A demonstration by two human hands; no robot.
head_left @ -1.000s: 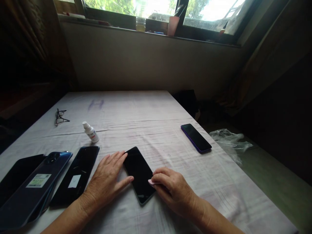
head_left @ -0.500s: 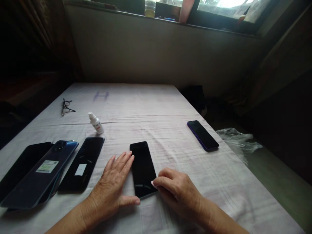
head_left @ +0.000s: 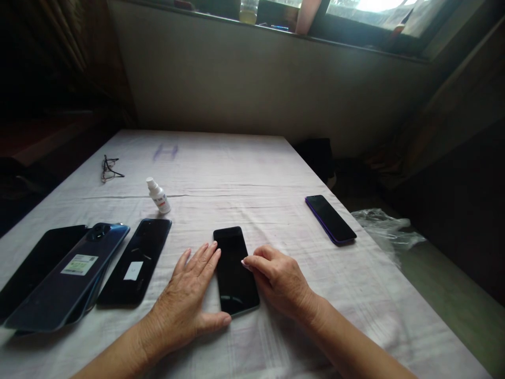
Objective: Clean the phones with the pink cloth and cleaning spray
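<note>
A black smartphone lies screen up on the cloth between my hands. Along its left edge rests my left hand, fingers stretched out and thumb at the bottom corner. My right hand is closed in a pinch at the phone's right edge. A small white piece pokes out from the pinching fingertips over the screen; most of it is hidden, so I cannot tell its kind. Left of my left hand lies another dark phone with a white sticker.
Several phones overlap in a pile at far left. A white bottle stands behind them, and eyeglasses lie farther back. One purple-edged phone is near the right edge of the cloth-covered table. Clear plastic lies beyond that edge.
My right hand has slid up along the phone's right side, from near its lower corner to about mid-height, with the white piece still pinched. My left hand keeps its place on the phone.
</note>
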